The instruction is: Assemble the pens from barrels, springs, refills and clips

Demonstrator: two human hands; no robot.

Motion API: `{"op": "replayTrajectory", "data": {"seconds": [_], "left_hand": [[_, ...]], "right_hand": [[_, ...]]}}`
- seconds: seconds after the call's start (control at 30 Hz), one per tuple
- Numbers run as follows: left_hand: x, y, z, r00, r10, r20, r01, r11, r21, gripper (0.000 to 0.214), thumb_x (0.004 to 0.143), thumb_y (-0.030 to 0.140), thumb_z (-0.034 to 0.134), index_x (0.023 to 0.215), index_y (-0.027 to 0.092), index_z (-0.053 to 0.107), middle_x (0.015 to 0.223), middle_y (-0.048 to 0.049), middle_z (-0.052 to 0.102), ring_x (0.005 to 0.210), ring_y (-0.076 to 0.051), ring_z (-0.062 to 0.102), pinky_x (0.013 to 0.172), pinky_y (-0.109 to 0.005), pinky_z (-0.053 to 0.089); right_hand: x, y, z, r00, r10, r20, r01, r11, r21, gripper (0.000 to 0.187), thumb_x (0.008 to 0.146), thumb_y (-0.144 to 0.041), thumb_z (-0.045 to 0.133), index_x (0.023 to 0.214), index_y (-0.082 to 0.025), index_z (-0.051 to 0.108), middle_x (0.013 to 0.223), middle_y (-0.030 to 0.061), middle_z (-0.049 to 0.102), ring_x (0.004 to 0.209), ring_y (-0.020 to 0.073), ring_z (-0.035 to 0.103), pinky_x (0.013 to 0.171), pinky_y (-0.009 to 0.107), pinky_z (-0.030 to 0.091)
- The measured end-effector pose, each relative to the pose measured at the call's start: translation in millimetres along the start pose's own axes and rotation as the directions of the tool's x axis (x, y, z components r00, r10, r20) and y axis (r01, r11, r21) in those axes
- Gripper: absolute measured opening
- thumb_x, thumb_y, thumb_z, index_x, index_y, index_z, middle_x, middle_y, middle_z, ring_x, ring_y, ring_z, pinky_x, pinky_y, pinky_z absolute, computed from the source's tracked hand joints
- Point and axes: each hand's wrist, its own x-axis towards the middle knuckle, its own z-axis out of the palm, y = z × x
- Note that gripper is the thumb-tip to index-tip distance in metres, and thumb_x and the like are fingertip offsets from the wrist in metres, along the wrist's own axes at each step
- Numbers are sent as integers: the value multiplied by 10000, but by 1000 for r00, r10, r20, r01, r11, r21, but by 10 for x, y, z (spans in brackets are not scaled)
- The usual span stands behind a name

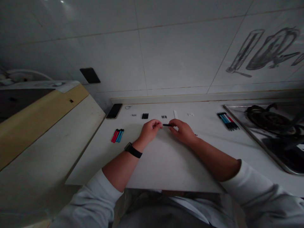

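Observation:
Near the middle of the white counter, my right hand (pixel 180 130) is closed round a slim black pen part (pixel 167 125), which points left. My left hand (pixel 151 129) pinches at the left end of that part; whatever lies between its fingertips is too small to make out. Just beyond the hands lie several black short tubes (pixel 145 116), small dark pieces (pixel 164 117), a white strip (pixel 175 114), small white pieces (pixel 190 114) and small pieces like springs (pixel 134 115). Red and blue pen barrels (pixel 117 135) lie left of my left hand.
Several pens (pixel 228 121) lie side by side at the right, beside the gas stove (pixel 266 126). A phone (pixel 114 111) and a thin ring-like item (pixel 128 107) are at the back left. The tiled wall (pixel 175 57) bounds the counter (pixel 166 167) behind.

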Motion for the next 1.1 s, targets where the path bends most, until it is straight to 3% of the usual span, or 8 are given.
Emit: {"op": "replayTrajectory", "data": {"seconds": [0.6,0.83,1.1], "left_hand": [[-2,31,-2,1000,-3,8,3,1000,18,72,925,218,638,896,196,700,879,-29,762,834,-172,703,829,-307,539],[-5,55,-10,1000,-5,4,5,1000,12,86,930,199,627,883,189,699,868,-26,761,824,-167,699,831,-303,531],[-8,18,-6,999,13,40,-14,1000,28,124,953,213,601,861,192,681,833,-16,741,797,-159,688,789,-291,522]], "right_hand": [[0,14,3,1000,-7,5,7,1000,-18,135,977,-296,576,1056,-220,655,973,67,727,896,211,680,836,336,514],[3,6,-7,1000,-5,-2,5,1000,-17,179,974,-323,591,1094,-214,666,988,78,732,908,217,684,842,337,514],[12,-2,-34,1000,-10,29,13,995,-94,259,1041,-355,498,1004,-214,712,946,75,745,888,221,679,828,328,490]]}}
